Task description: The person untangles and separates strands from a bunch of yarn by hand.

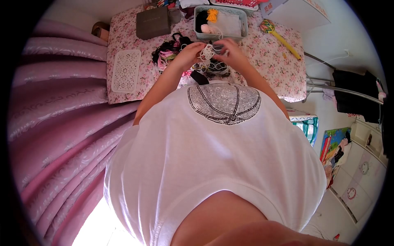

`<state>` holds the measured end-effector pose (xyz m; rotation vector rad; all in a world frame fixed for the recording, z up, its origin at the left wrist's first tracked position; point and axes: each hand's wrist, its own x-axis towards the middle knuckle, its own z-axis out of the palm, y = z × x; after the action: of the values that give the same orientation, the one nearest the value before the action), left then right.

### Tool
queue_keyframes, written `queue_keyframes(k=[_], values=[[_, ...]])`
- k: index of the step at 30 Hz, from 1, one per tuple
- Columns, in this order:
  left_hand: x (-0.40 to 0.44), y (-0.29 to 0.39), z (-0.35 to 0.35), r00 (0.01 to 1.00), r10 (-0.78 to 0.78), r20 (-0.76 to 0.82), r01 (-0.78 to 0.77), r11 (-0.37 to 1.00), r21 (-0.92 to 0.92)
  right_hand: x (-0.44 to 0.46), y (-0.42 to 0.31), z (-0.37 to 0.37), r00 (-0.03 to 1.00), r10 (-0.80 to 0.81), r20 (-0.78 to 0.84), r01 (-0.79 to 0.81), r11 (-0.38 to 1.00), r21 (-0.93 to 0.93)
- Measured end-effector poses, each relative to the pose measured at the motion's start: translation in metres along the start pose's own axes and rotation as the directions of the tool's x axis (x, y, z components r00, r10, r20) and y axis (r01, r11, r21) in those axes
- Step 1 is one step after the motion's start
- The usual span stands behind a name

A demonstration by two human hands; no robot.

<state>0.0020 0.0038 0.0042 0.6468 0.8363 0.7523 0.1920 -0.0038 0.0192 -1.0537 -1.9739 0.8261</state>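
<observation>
A tangled bundle of white yarn (207, 52) sits between my two hands above the table. My left hand (190, 56) has its fingers closed on the left side of the bundle. On the other side, my right hand (234, 54) has curled fingers at loose white strands; its fingertips are slightly blurred. Beneath and around my hands lies a heap of mixed yarn (165, 56), with black, pink and white strands. More white strands hang over dark yarn below my fingers.
Beyond my hands, a pale plastic basket (245, 30) holds yellow, pink and black yarn. A dark box (153, 23) and a white lace-patterned plastic panel (126, 70) lie on the flowered tablecloth (283, 78). A yellow-handled stick (287, 46) lies right. Purple curtains (61, 98) hang left.
</observation>
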Motion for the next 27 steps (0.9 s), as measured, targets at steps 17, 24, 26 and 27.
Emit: queue_keyframes(k=[17, 24, 26, 27], values=[[0.018, -0.032, -0.015, 0.973, 0.024, 0.231, -0.16, 0.79, 0.591, 0.013, 0.027, -0.026, 0.782, 0.621, -0.05, -0.218, 0.347, 0.912], [0.005, -0.011, -0.049, 0.965, -0.134, 0.225, -0.099, 0.611, 0.786, -0.016, 0.084, -0.059, 0.674, 0.696, -0.246, -0.12, 0.432, 0.894], [0.004, -0.009, -0.058, 0.972, -0.095, 0.216, -0.114, 0.614, 0.781, -0.016, 0.066, -0.064, 0.555, 0.775, -0.303, -0.159, 0.456, 0.876], [0.005, -0.011, -0.062, 0.982, -0.036, 0.184, -0.12, 0.638, 0.761, -0.018, 0.063, -0.062, 0.6, 0.754, -0.266, -0.232, 0.482, 0.845]])
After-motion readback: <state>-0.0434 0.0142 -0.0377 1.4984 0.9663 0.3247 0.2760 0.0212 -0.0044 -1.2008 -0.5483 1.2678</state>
